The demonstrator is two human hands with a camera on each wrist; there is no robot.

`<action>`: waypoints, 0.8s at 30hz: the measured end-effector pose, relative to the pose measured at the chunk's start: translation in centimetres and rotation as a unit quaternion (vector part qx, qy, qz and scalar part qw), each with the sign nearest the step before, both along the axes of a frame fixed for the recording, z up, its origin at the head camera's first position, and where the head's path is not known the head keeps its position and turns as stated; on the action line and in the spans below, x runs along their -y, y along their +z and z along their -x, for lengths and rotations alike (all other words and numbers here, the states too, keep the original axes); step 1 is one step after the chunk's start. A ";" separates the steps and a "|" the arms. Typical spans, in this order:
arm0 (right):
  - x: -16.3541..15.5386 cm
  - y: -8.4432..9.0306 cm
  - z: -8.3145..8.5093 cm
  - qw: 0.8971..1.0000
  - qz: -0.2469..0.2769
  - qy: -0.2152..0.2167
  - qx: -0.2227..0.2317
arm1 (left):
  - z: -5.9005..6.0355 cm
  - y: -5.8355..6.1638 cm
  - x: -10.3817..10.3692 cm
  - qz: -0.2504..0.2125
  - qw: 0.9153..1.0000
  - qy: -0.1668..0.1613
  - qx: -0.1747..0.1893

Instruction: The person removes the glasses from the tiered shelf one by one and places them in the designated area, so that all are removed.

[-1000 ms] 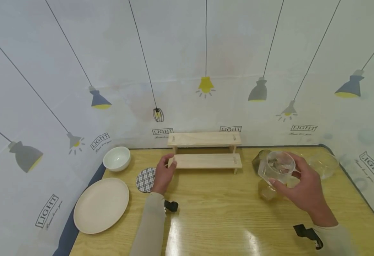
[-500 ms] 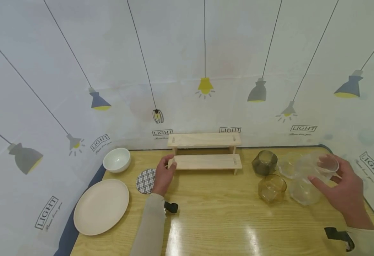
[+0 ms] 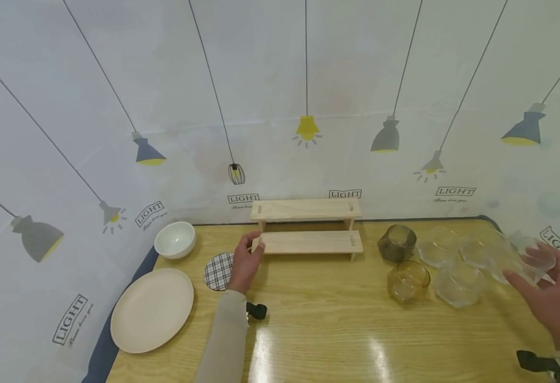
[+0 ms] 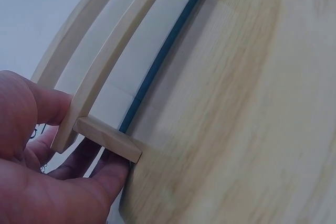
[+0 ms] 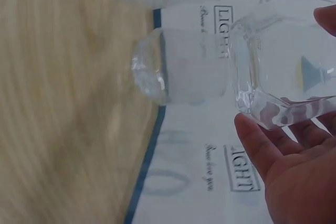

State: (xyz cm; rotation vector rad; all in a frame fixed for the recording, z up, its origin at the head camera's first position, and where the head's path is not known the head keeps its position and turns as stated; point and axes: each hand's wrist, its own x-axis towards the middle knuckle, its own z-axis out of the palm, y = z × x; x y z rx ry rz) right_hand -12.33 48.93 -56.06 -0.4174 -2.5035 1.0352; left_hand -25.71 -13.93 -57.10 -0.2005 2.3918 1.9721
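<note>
My left hand (image 3: 247, 263) grips the left end of a two-tier wooden shelf (image 3: 308, 242). In the left wrist view its thumb lies on the lower board (image 4: 107, 66), with fingers around the end by the short leg (image 4: 109, 139). Over at the far right, my right hand (image 3: 554, 300) holds a clear glass (image 5: 251, 90) by its sides, between thumb and fingers. That glass is lifted off the table. Several clear glasses stand just left of it, among them a front one (image 3: 459, 285) and a back one (image 3: 437, 247).
A smoky grey glass (image 3: 396, 243) and an amber glass (image 3: 408, 283) stand left of the clear ones. On the left are a white bowl (image 3: 175, 240), a large cream plate (image 3: 152, 311) and a round checked coaster (image 3: 218, 271). A printed wall sheet (image 3: 280, 175) borders the table.
My right hand has carried the clear glass rightward, from above the smoky and amber glasses to the table's right side. The left hand has kept its hold on the shelf.
</note>
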 end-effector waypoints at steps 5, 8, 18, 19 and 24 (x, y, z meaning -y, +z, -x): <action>2.9 3.5 -2.1 0.997 0.050 -0.015 0.060 | 0.0 -0.1 0.0 0.005 1.000 0.000 -0.003; 2.6 2.8 -2.3 0.995 0.054 -0.023 0.081 | 0.0 -0.2 -0.1 0.005 1.000 -0.001 -0.004; 1.1 -0.5 -2.0 0.991 0.025 -0.038 0.128 | 0.0 -0.3 -0.2 0.003 1.000 0.000 0.010; 1.1 -0.6 -2.0 0.990 0.031 -0.036 0.135 | 0.1 -0.3 -0.2 0.004 1.000 0.000 0.010; 1.0 -0.7 -1.8 0.986 0.049 -0.027 0.159 | 0.0 -0.2 -0.2 0.004 1.000 -0.004 0.009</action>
